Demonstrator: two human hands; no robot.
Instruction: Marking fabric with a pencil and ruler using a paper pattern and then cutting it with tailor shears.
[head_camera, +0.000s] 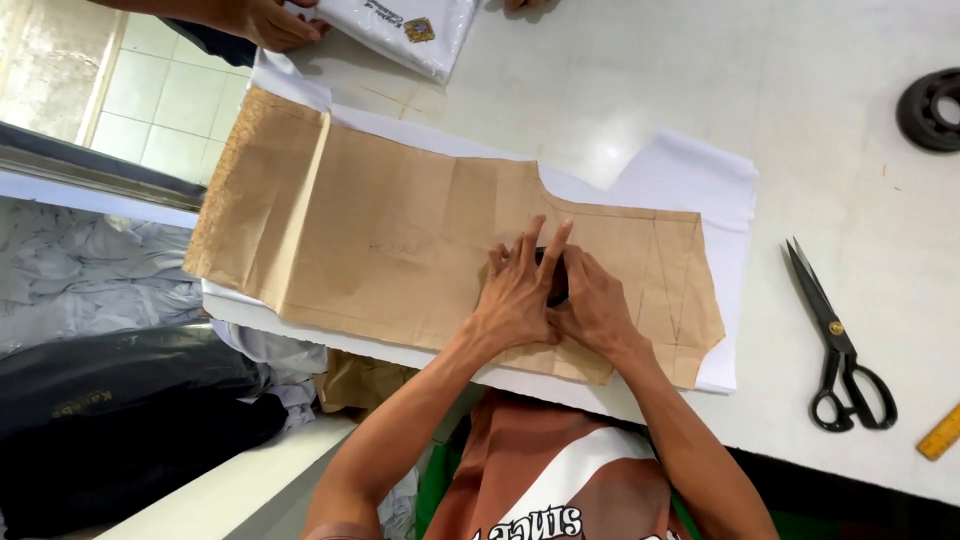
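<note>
the left hand (517, 290) lies spread flat on the brown paper pattern (400, 240), pinning it to the white fabric (690, 180) beneath. at its 3 o'clock, the right hand (592, 305) curls around a small dark object (556, 275), pressed together against the left. black scissors (838, 340) rest on the surface (820, 100), well apart at 3 o'clock.

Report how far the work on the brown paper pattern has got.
Done: the brown paper pattern lies flat on the white fabric. In hand: left hand and right hand press a small dark object onto it. Left: the scissors lie untouched; no cut shows.
</note>
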